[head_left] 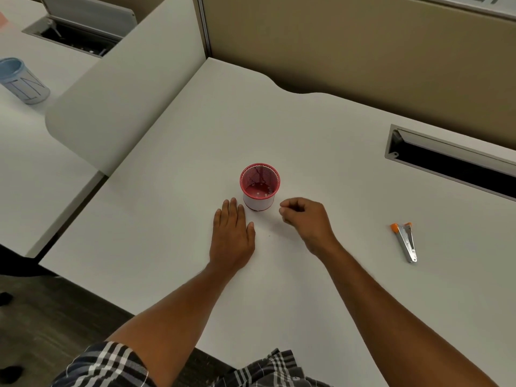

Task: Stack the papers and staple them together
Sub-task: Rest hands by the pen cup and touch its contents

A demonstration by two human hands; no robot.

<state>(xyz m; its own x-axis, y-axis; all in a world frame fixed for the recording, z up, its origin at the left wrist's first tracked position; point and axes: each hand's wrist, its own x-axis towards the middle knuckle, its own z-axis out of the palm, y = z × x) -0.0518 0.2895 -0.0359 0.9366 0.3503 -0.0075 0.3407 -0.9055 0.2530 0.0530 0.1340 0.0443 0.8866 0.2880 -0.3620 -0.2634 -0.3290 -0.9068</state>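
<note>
1. Near the middle of a white desk (307, 289), a red mesh cup (260, 187) stands upright, with a white band round its lower half.
2. The left hand (231, 236) lies flat on the desk, fingers straight and together, fingertips just beside the cup's base on its left. It holds nothing.
3. The right hand (305, 219) hovers or rests just right of the cup, fingers curled in, thumb and forefinger close together as if pinching. Whether anything small sits between them cannot be told.
4. A stapler (407, 241), silver with orange tips, lies toward the desk's right edge, well apart from both hands.
5. No papers can be made out. The desk is white, so sheets lying flat may simply not show; the left palm could be pressing on some, but that cannot be told.
6. A cable slot (452, 163) is cut into the desk near its far right corner. A blue cup (23, 81) stands on the neighbouring desk, far left.
7. Risks, as a judgement: a hand moving between the two could knock the cup over, since both sit so close to it. Reaching for the stapler would leave only the left hand to steady any sheets, so they could slide out of line.
</note>
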